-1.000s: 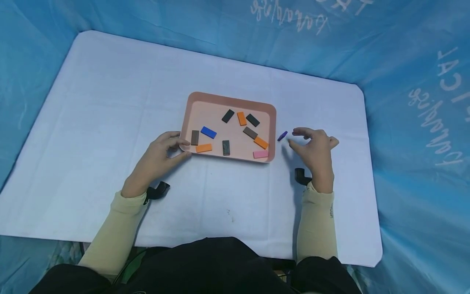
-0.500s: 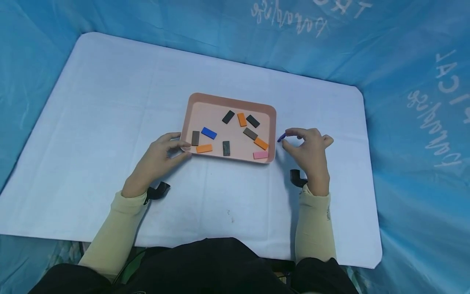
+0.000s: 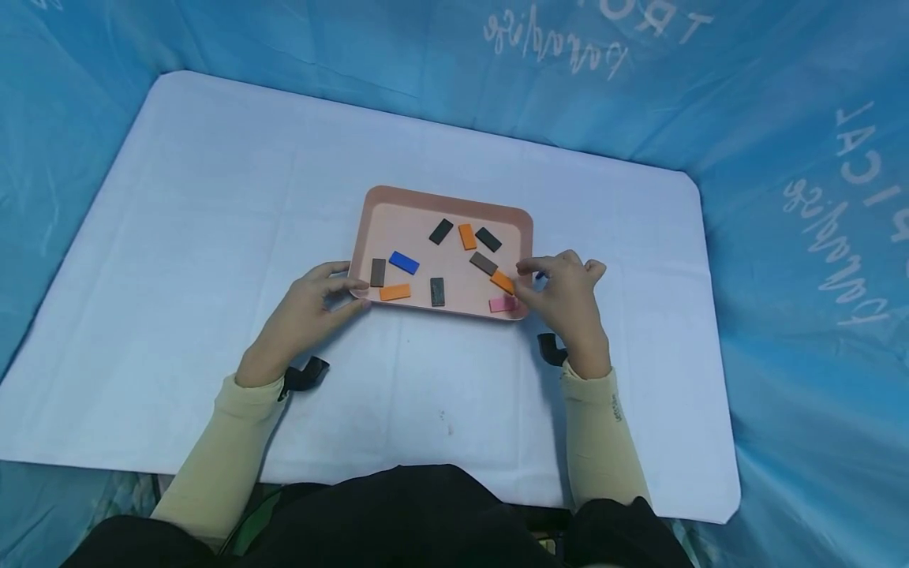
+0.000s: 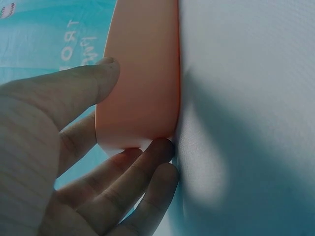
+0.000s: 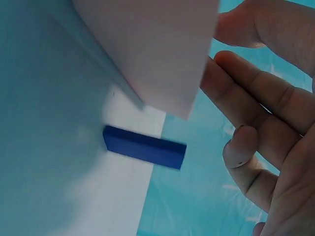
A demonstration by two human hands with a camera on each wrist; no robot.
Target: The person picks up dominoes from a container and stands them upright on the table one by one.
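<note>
My left hand (image 3: 305,315) grips the front left corner of a shallow pink tray (image 3: 443,199). In the left wrist view, the thumb (image 4: 98,81) presses on the tray's outer wall and the other fingers curl at its end. Over the tray's right edge is my right hand (image 3: 564,296), thumb and forefinger spread apart beside an orange domino-like block (image 3: 501,282) and a pink block (image 3: 501,304). No object shows between those fingertips. Outside the tray, on the white cloth, a blue-violet block (image 5: 144,147) stands on its narrow side, partly covered by the right hand in the head view.
Scattered in the tray are several more blocks, among them a blue block (image 3: 404,263), a brown-grey block (image 3: 378,272), a dark green block (image 3: 437,292) and another orange block (image 3: 394,293). A white cloth (image 3: 213,181) covers the table. Blue sheeting (image 3: 398,47) hangs around it.
My right hand has moved left, from beside the blue-violet block to over the tray's right edge. The left hand keeps its grip on the tray. The blocks have stayed put.
</note>
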